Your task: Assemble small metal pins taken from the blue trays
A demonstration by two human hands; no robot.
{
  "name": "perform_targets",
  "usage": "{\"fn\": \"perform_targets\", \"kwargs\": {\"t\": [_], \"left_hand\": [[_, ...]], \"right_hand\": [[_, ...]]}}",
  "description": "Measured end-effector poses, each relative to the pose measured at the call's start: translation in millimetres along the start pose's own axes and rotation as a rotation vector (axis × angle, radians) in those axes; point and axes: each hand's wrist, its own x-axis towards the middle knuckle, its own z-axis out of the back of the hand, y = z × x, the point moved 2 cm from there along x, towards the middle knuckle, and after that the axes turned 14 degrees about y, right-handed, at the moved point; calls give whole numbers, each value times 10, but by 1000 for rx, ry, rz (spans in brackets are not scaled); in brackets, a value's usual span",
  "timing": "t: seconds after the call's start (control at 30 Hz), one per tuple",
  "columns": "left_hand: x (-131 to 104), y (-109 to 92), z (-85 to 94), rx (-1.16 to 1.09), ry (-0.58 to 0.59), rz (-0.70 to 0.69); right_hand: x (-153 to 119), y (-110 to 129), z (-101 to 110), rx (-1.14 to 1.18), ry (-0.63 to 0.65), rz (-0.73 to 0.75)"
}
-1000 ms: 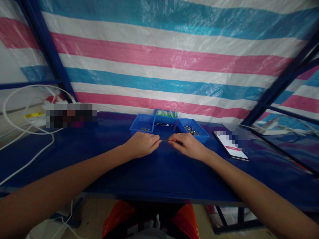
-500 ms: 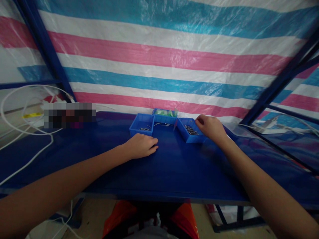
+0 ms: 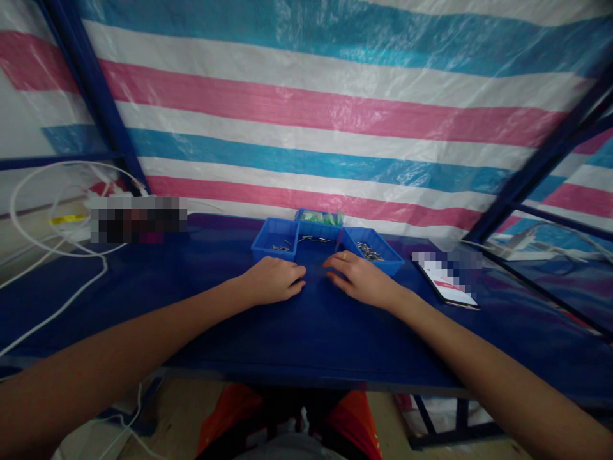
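My left hand (image 3: 274, 280) rests low over the blue table (image 3: 287, 338), in front of the left blue bin (image 3: 274, 229). Its fingers are curled toward the thumb, and whatever they may hold is too small or hidden. Opposite it, my right hand (image 3: 361, 278), with a ring on one finger, points left with thumb and fingers drawn together; I cannot make out anything at the tips. A small gap separates the two hands. Small metal pieces (image 3: 279, 248) lie in the left bin. More metal parts (image 3: 368, 251) fill the right blue bin (image 3: 390, 257), just behind my right hand.
A third blue bin (image 3: 320, 229) with green-and-clear packets (image 3: 316, 218) stands at the back. Thin metal rods (image 3: 316, 239) lie before it. A phone (image 3: 447, 281) lies at the right. White cables (image 3: 71, 306) loop at the left. A striped sheet (image 3: 311, 115) hangs behind.
My right hand has left the right bin and come down and left toward my left hand, uncovering the phone. My left hand has hardly moved.
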Motion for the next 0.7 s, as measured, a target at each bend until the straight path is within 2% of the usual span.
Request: {"fn": "perform_targets", "kwargs": {"t": [0.1, 0.2, 0.3, 0.5, 0.7], "left_hand": [[-1, -3, -2, -3, -1, 1], [-1, -2, -8, -10, -1, -5], [-1, 0, -16, -10, -11, -9], [0, 1, -26, 9, -16, -14], [-4, 3, -29, -5, -17, -22]], "right_hand": [[101, -6, -146, -34, 61, -28], [260, -116, -175, -125, 137, -150], [460, -172, -154, -242, 273, -306], [780, -111, -138, -281, 302, -421], [842, -135, -105, -327, 294, -446]]}}
